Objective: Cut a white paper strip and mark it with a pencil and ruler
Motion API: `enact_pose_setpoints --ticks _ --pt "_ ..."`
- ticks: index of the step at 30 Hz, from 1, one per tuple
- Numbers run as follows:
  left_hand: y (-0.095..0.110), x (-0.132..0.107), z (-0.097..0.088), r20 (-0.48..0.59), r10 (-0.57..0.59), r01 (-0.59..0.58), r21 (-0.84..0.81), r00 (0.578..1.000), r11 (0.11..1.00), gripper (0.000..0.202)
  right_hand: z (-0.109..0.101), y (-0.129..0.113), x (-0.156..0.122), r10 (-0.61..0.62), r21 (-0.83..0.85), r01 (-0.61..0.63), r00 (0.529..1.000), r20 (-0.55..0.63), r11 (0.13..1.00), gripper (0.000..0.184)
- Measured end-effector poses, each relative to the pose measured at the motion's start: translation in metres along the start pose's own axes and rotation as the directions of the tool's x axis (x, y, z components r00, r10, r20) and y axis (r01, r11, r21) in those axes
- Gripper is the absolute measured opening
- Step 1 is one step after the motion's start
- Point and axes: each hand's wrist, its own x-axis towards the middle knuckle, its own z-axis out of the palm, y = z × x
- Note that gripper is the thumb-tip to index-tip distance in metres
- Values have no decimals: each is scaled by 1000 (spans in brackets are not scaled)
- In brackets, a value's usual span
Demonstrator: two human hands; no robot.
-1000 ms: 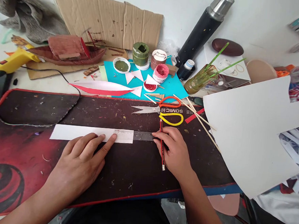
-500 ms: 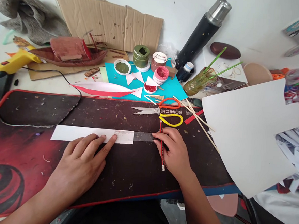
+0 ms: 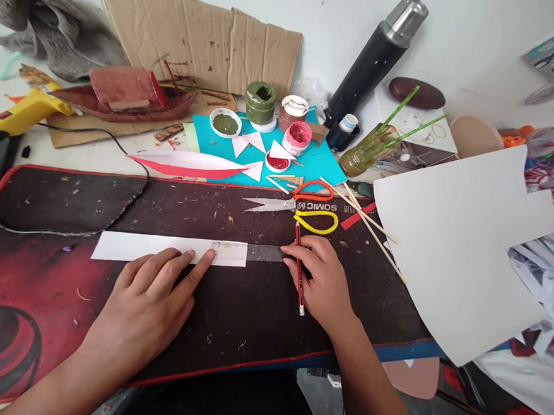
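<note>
A white paper strip [image 3: 132,246] lies lengthwise on the dark mat. A clear plastic ruler [image 3: 264,253] overlaps its right end and sticks out beyond it. My left hand [image 3: 152,297] rests open, its fingertips on the strip and the index finger touching the ruler's left end. My right hand [image 3: 321,283] is closed, pinching the ruler's right end between thumb and fingers. A red and black pencil [image 3: 300,291] is tucked in the same hand, its eraser end pointing toward me. Just beyond that hand lie scissors [image 3: 289,205] with one orange and one yellow handle.
Behind the mat [image 3: 201,211], a teal sheet [image 3: 203,142] carries paint jars [image 3: 260,105] and paper triangles. A red-and-white paper boat shape [image 3: 185,163], model boat [image 3: 123,99] and yellow glue gun [image 3: 12,116] stand left. Sticks [image 3: 375,224], a thermos [image 3: 370,65] and large white paper [image 3: 454,258] are right.
</note>
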Motion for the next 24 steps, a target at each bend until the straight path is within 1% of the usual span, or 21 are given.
enact_pose_setpoints --ticks 6,10,14,17,22,24 --pt "0 0 -1 26 -19 20 -24 999 1000 88 0 -1 1 -2 0 2 1000 -5 1000 21" --pt "0 1 -2 24 -30 31 -49 999 998 90 -1 -1 1 5 -3 -5 1000 2 1000 22" --pt "0 3 -3 13 -4 4 -9 1000 1000 90 -1 -1 1 4 -3 -4 1000 0 1000 19" --pt "1 4 -4 10 12 -13 19 1000 1000 83 -1 -1 1 -4 -4 4 1000 -11 1000 18" --pt "0 4 -2 -9 28 -28 12 1000 1000 58 -2 -2 0 -10 11 11 998 -58 1000 18" --pt "0 4 -1 -19 29 -29 8 999 1000 52 -2 -2 0 8 19 -6 997 -78 1000 19"
